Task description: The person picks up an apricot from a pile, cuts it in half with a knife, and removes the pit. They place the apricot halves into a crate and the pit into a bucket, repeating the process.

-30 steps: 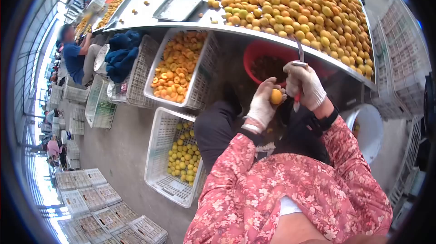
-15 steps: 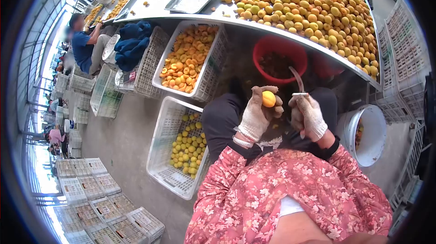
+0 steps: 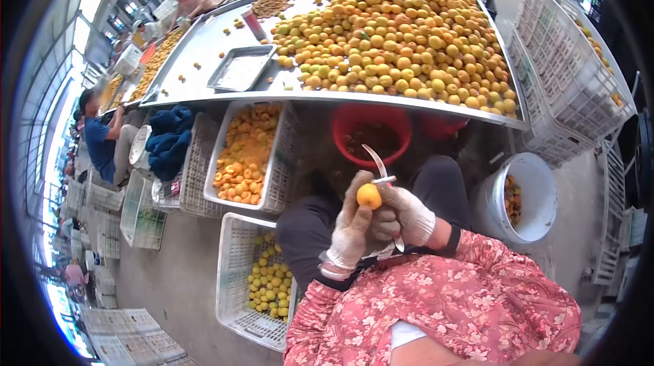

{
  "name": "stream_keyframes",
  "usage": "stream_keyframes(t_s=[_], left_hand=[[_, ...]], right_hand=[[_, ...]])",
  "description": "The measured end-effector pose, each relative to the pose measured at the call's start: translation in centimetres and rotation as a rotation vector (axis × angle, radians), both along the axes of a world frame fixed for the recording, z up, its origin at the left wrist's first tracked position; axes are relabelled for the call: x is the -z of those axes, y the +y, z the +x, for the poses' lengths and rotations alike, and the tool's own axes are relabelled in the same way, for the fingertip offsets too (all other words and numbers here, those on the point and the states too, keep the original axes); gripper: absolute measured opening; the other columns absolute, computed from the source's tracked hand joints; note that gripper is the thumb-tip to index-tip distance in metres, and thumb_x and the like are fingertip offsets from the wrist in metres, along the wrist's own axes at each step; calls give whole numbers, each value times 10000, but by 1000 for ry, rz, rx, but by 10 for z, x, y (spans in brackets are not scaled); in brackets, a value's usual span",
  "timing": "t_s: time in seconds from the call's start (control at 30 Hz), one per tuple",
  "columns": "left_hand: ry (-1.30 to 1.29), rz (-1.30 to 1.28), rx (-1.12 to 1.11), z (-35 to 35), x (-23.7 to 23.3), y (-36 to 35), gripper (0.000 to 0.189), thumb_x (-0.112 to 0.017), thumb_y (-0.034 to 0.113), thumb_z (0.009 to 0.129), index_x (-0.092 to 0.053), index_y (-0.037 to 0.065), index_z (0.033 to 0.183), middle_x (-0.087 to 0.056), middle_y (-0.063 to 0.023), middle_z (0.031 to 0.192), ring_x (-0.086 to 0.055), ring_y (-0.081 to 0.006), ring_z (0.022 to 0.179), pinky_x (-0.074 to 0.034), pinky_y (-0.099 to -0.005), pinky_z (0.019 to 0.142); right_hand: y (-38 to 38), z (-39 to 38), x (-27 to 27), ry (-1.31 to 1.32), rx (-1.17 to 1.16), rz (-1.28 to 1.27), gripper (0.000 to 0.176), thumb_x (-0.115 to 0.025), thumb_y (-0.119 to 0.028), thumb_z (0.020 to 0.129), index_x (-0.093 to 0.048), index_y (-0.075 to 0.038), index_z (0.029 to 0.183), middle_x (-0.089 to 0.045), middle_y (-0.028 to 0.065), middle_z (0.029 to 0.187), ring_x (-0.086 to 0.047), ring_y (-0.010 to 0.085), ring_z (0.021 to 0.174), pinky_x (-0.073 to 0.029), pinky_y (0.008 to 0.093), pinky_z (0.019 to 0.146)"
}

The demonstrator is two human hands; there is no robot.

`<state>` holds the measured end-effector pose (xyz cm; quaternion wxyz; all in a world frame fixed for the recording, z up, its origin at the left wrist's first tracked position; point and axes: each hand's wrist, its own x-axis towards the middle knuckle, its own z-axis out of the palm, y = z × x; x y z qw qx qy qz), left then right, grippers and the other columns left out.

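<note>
In a stained white glove, my left hand [image 3: 348,235] is closed round a yellow-orange apricot [image 3: 368,196], held up between thumb and fingers. My right hand [image 3: 409,215], gloved too, grips a knife with a curved blade [image 3: 374,159]; the blade points up and away, and the other end shows below the hand. Both hands meet over my lap, with the knife right beside the apricot. Beyond them, under the table edge, sits a red basin [image 3: 407,141] with dark scraps in it.
A metal table [image 3: 194,97] bears a heap of apricots [image 3: 409,39] and a shallow tray [image 3: 242,68]. Left of me stand a crate of halved apricots [image 3: 240,162] and a crate of whole ones [image 3: 231,277]. A white bucket [image 3: 480,209] is at right. A person [image 3: 100,138] sits far left.
My right hand has moved left with the knife to meet the apricot in my left hand. The view has tilted up, showing more of the table and people behind it.
</note>
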<state>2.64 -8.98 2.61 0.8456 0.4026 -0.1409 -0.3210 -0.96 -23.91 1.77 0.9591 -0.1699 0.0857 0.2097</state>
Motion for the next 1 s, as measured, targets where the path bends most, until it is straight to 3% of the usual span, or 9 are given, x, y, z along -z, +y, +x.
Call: stream_keyframes(t_s=[0.03, 0.13, 0.17, 0.23, 0.3, 0.53, 0.8, 0.9, 1.0], left_hand=[[-53, 7, -39, -1, 7, -2, 632, -547, 365, 991, -317, 25, 1471, -446, -111, 1430, -451, -206, 1295, -336, -345, 1104], [-270, 39, -116, 6, 17, -5, 606, -543, 438, 979, -400, 24, 1398, -528, -108, 1333, -493, -206, 1239, -367, -336, 1071], [-260, 71, -145, 5, 17, -3, 603, -541, 459, 975, -420, 24, 1375, -553, -105, 1297, -511, -203, 1212, -377, -334, 1058], [-208, 55, -188, 7, 23, -2, 511, -575, 385, 979, -456, 52, 1348, -578, -65, 1191, -537, -143, 1079, -435, -312, 978], [-186, -1, -163, 5, 16, 4, 519, -611, 375, 960, -463, 57, 1343, -574, -46, 1166, -537, -129, 1062, -446, -300, 960], [-251, 63, -176, -1, 12, 10, 611, -694, 426, 889, -471, 61, 1325, -558, -38, 1161, -542, -118, 1036, -458, -285, 936], [-445, 242, -342, -12, 12, 14, 520, -669, 367, 927, -484, 39, 1287, -561, -54, 1125, -552, -117, 992, -469, -263, 879], [-676, 452, -480, -18, 13, 17, 457, -628, 302, 957, -495, 4, 1277, -601, -121, 1052, -597, -176, 925, -496, -304, 841], [-803, 645, -536, -23, 20, 20, 458, -604, 307, 965, -494, -4, 1282, -620, -209, 1098, -647, -336, 959, -507, -377, 858]], right_hand=[[1, 1, -2, -10, -16, 6, 237, -629, -339, 946, -593, -111, 1002, -463, -59, 643, -422, 50, 481, -365, 230, 476], [24, 11, 8, 96, 401, -736, 271, -544, -366, 995, -598, -102, 1025, -478, -49, 622, -431, 60, 459, -374, 214, 440], [20, 8, 6, 15, 387, -850, 287, -493, -353, 1018, -601, -87, 1040, -495, -30, 617, -428, 69, 435, -385, 234, 414], [-3, -10, -24, -46, 87, -810, 308, -462, -349, 1029, -601, -75, 1048, -509, -22, 632, -427, 68, 431, -377, 232, 401], [-13, -17, -25, -210, 51, -902, 336, -413, -348, 1042, -597, -66, 1046, -504, -20, 627, -422, 69, 422, -386, 228, 411], [-11, -20, -35, -545, 146, -1209, 172, -545, -200, 996, -574, -34, 1030, -594, 7, 731, -555, 97, 652, -420, 240, 579], [4, -24, -29, -617, 177, -1449, 141, -549, -168, 979, -548, -32, 1013, -627, 115, 746, -641, 214, 674, -460, 313, 597], [13, -28, -16, -644, 225, -1453, 132, -538, -152, 978, -537, -23, 1005, -627, 130, 741, -655, 241, 680, -465, 327, 596], [17, -29, -2, -503, 226, -1398, 118, -508, -126, 984, -529, -13, 1014, -614, 114, 724, -617, 194, 667, -458, 325, 600]])
